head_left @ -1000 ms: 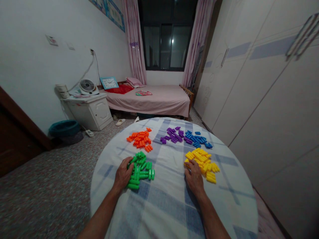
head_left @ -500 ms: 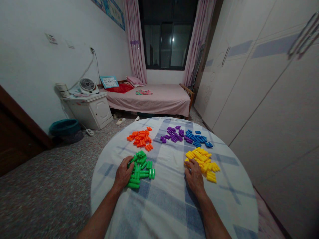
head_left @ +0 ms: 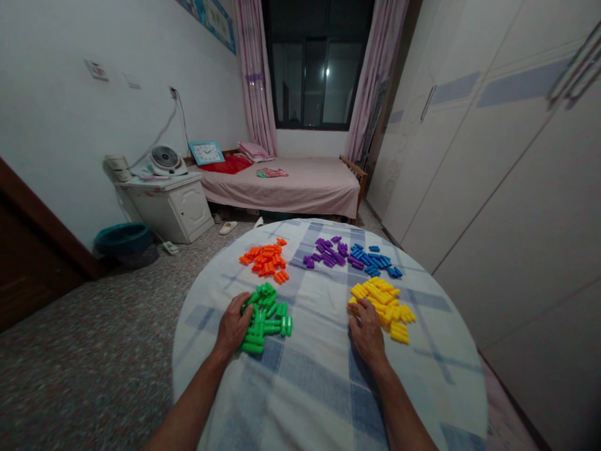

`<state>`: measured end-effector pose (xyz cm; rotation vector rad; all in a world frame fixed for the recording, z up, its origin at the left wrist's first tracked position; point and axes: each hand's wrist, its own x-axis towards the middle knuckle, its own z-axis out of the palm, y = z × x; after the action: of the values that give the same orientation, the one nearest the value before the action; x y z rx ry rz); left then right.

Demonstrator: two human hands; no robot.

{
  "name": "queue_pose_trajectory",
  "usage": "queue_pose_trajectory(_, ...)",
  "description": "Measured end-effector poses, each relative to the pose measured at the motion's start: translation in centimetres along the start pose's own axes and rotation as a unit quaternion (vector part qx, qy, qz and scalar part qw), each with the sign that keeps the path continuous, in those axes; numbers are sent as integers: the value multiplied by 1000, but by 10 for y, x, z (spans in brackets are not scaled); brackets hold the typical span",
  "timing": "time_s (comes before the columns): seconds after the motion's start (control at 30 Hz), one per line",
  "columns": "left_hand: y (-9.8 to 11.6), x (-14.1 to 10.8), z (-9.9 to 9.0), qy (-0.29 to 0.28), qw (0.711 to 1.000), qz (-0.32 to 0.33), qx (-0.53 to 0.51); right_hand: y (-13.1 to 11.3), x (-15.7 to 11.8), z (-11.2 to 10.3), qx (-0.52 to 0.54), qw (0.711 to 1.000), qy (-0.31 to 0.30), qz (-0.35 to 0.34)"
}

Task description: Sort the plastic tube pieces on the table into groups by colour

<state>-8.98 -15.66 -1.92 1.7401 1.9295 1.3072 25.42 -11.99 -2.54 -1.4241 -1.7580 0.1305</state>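
Room, facing the window (head_left: 314, 81): I am seeing dark panes reflecting one bright spot of light. Pink curtains (head_left: 256, 81) are hanging at both sides. Below, a bed (head_left: 286, 185) with a pink cover is standing against the white wall (head_left: 131, 37). To my left, a white cabinet (head_left: 183, 207) is holding a fan (head_left: 166, 160). A teal bin (head_left: 124, 241) is sitting on the speckled floor (head_left: 126, 313). To my right, a pale wardrobe (head_left: 507, 188) is rising. Overall light is looking dim.

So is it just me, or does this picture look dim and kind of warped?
Head view: dim overall, with a bright glare spot in the window; the wardrobe looks stretched and slanted, wide-lens style. Also head view: the handles at upper right look smeared, and soft shadow lies beside the right hand.
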Motion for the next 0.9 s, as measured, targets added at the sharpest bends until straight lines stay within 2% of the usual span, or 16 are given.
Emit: queue_pose_trajectory(0.9, 3, 0, -2, -8, 1000, -3, 10, -2, 0, -1, 8, 1000, -1, -4)
